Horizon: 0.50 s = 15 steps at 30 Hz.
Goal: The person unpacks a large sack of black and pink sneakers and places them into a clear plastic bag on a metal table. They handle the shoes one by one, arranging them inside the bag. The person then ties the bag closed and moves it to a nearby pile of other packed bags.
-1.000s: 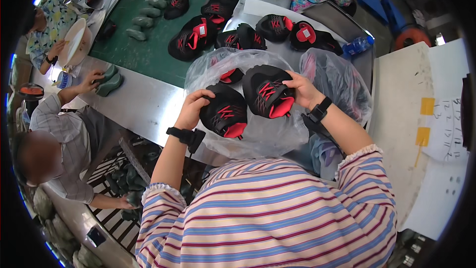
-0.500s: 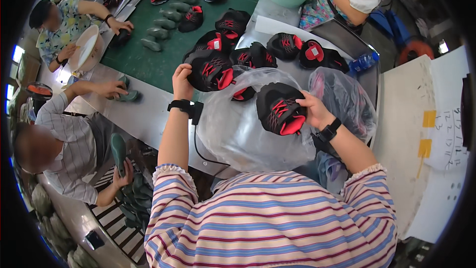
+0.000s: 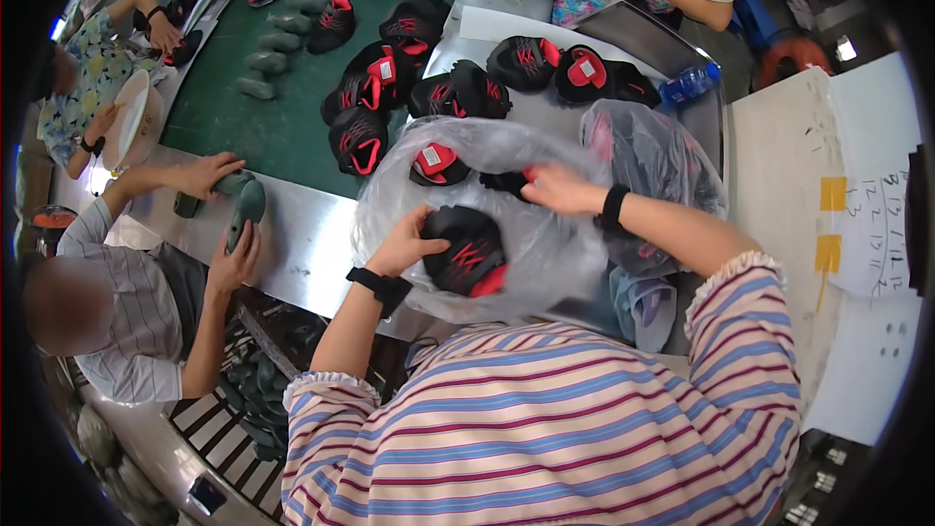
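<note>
My left hand (image 3: 404, 242) is closed on the side of a black shoe upper (image 3: 460, 248) with red lacing and a red lining. This upper is over the near part of a clear plastic bag (image 3: 555, 268). Farther into the bag's opening, my right hand (image 3: 565, 190) pinches a second dark piece with red, seemingly another shoe upper (image 3: 504, 183), partly hidden by the fingers. Beside it, a shoe upper (image 3: 438, 164) with a white label on red shows within the bag. Just left of the bag, one more shoe upper (image 3: 358, 141) lies on the table.
Several black-red uppers (image 3: 458, 93) stand beyond the bag. Green shoe lasts (image 3: 282, 42) line the green table (image 3: 214, 102). A filled plastic bag (image 3: 648, 175) and a blue bottle (image 3: 690, 85) are at right. A co-worker's hands (image 3: 234, 244) handle green lasts at left; two other people work farther off.
Both hands have moved over the bag. An upper now lies on the table near where my left hand held one; that hand grips an upper over the bag. My right hand reaches farther in.
</note>
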Each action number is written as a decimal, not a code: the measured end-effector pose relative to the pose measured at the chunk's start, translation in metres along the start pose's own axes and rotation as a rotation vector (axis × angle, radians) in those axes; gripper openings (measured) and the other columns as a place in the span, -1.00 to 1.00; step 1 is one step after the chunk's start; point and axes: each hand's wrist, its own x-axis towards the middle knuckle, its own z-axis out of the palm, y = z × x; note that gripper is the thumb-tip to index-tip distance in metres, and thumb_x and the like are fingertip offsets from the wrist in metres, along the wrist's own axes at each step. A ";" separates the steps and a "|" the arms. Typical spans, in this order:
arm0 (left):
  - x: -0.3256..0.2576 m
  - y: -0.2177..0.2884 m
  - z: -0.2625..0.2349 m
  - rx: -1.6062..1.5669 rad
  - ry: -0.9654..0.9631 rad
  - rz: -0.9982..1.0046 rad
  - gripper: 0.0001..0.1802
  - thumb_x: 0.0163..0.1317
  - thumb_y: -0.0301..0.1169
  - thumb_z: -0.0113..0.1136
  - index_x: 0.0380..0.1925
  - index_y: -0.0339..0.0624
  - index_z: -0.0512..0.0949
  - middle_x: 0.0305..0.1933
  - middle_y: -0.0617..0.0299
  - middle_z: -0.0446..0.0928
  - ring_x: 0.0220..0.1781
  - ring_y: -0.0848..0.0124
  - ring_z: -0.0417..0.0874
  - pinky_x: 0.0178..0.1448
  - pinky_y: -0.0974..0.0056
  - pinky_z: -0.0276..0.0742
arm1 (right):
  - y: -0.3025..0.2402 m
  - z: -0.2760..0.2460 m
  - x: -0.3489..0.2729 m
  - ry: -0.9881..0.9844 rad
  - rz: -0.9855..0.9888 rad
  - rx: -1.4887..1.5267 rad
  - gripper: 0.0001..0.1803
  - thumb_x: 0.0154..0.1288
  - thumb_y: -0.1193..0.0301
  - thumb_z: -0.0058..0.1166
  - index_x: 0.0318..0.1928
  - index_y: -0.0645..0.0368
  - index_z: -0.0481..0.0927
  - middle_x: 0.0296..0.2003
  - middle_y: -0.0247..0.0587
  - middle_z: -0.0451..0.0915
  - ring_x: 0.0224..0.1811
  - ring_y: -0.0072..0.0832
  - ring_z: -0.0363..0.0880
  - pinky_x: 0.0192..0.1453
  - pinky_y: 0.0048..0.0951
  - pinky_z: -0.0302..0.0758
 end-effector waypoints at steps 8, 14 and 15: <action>0.008 0.009 0.012 0.952 0.156 0.172 -0.34 -0.07 -0.21 0.12 0.12 -0.04 0.28 -0.28 -0.14 0.54 -0.21 -0.03 0.56 -0.16 0.05 0.50 | -0.011 -0.033 0.027 0.275 -0.187 -0.406 -0.49 -0.06 0.40 0.09 0.01 0.12 0.40 -0.02 0.06 0.33 -0.01 -0.01 0.36 0.00 -0.14 0.39; 0.090 0.008 0.021 1.419 0.523 -0.066 -0.32 -0.10 -0.04 0.25 0.02 -0.14 0.42 -0.48 0.17 0.60 -0.39 0.27 0.64 -0.35 0.23 0.52 | 0.006 0.030 0.069 0.292 0.177 -0.775 -0.13 -0.02 0.22 0.13 0.33 -0.27 0.02 0.28 0.12 0.06 0.16 0.41 0.08 0.09 0.18 0.24; 0.097 0.004 0.014 1.436 0.474 -0.100 -0.41 -0.12 -0.02 0.26 -0.10 -0.12 0.51 -0.46 0.19 0.60 -0.38 0.28 0.65 -0.33 0.23 0.52 | 0.013 0.037 0.079 0.376 0.199 -0.772 -0.06 -0.07 0.16 0.17 0.34 -0.23 -0.02 0.25 0.12 0.11 0.15 0.40 0.12 0.10 0.20 0.22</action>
